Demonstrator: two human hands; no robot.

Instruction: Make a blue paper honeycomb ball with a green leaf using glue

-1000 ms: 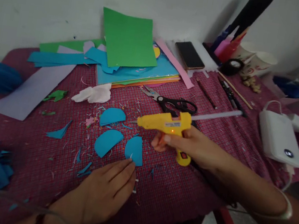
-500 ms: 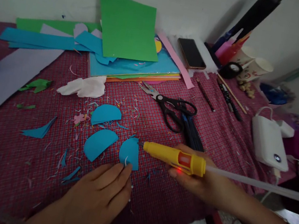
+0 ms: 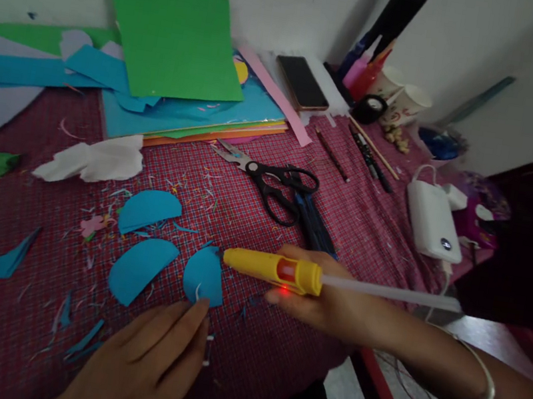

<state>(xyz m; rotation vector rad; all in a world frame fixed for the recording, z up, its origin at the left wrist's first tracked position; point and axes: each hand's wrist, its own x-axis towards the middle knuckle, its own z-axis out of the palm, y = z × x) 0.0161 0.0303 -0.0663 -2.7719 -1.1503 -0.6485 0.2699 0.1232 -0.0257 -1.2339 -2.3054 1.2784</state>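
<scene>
My right hand (image 3: 317,309) is closed around a yellow hot glue gun (image 3: 260,266), its red light lit and a long clear glue stick (image 3: 388,291) sticking out of its back. The gun's nozzle is at the upper right edge of a small rounded blue paper piece (image 3: 201,277); whether it touches cannot be made out. At that piece's lower edge, my left hand (image 3: 157,344) pinches with its fingertips, beside a thin white curl. Two blue paper half-rounds (image 3: 142,267) lie to the left, one above the other.
Behind the hands are black-handled scissors (image 3: 269,180), a crumpled white tissue (image 3: 93,162) and stacked coloured paper under a green sheet (image 3: 180,44). A phone (image 3: 302,84), pens (image 3: 369,155), paper cups (image 3: 407,106) and a white power bank (image 3: 433,216) stand farther right. Paper scraps litter the checked cloth.
My view has turned to the right, so everything sits farther left in the picture. Both hands keep their holds, and the gun's nozzle seems slightly closer to the blue piece.
</scene>
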